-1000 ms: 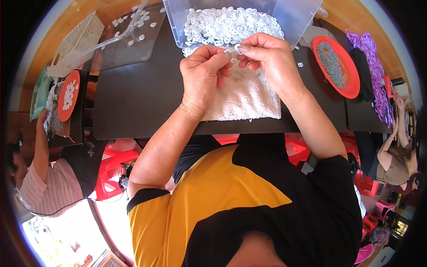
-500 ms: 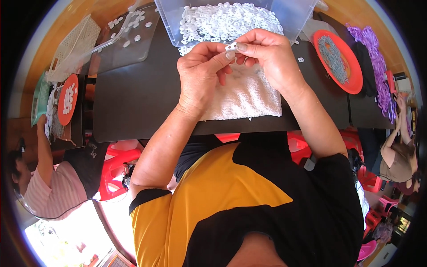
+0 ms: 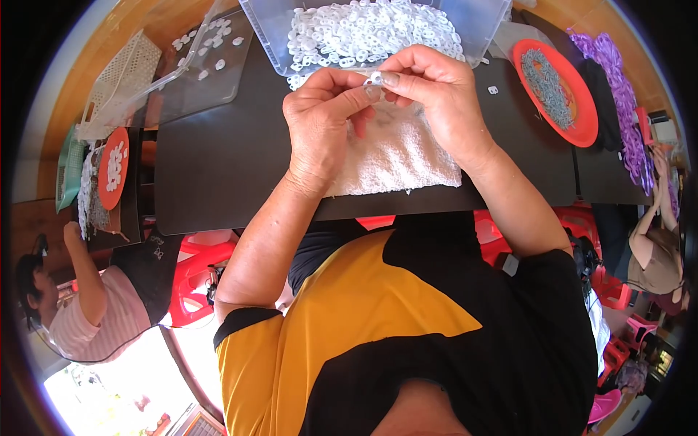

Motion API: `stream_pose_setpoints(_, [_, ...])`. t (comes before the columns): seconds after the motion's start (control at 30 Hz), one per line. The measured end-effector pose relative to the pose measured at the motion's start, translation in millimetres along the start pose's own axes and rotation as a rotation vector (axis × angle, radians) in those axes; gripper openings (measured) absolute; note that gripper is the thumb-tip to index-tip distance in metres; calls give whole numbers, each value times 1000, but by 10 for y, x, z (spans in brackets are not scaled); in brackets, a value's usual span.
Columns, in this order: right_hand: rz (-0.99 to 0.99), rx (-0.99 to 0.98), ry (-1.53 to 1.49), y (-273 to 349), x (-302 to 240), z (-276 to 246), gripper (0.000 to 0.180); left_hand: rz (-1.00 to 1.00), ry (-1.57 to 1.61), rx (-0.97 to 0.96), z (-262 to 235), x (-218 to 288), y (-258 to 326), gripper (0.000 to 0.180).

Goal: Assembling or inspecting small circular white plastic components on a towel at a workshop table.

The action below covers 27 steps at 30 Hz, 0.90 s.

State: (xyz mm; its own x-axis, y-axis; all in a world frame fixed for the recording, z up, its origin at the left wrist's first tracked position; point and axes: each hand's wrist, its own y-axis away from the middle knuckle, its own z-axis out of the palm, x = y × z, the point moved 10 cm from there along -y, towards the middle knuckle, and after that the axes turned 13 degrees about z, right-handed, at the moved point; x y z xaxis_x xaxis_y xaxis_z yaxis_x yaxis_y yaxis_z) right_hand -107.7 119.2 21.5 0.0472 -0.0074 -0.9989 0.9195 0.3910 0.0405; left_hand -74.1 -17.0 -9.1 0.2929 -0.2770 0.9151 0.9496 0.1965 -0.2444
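Observation:
A small white plastic piece with holes is pinched between my two hands, above a white towel on the dark table. The thumb and fingertips of my left hand close on its left side. My right hand grips the other side between thumb and forefinger. Fingers partly cover the piece, so its exact shape is hard to make out. Just beyond my hands stands a clear plastic box with a heap of similar white pieces in it.
At right, a red plate bears thin grey metal pins, near a purple bundle. A clear lid with several white pieces lies left. Beyond it are a white basket and another red plate. People sit at both sides.
Both hands stay together, with the piece slightly turned and more covered by the fingers. At left, the other person's hand has drawn back from the green basket.

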Motion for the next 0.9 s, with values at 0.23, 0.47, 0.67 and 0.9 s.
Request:
stream_pose_setpoints(0.23, [-63, -6, 4, 26, -11, 84, 6, 3, -1, 15, -48, 9, 8, 8])
stream_pose_setpoints(0.47, [-75, 84, -22, 25, -4, -38, 8, -22, 47, 33, -23, -46, 4, 11])
stream_pose_setpoints(0.67, [-37, 80, -33, 27, 19, -45, 9, -52, 19, 14, -25, -49, 11, 7])
stream_pose_setpoints(0.9, [-69, 76, -30, 25, 13, -13, 9, -64, 32, -3, -8, -42, 5, 6])
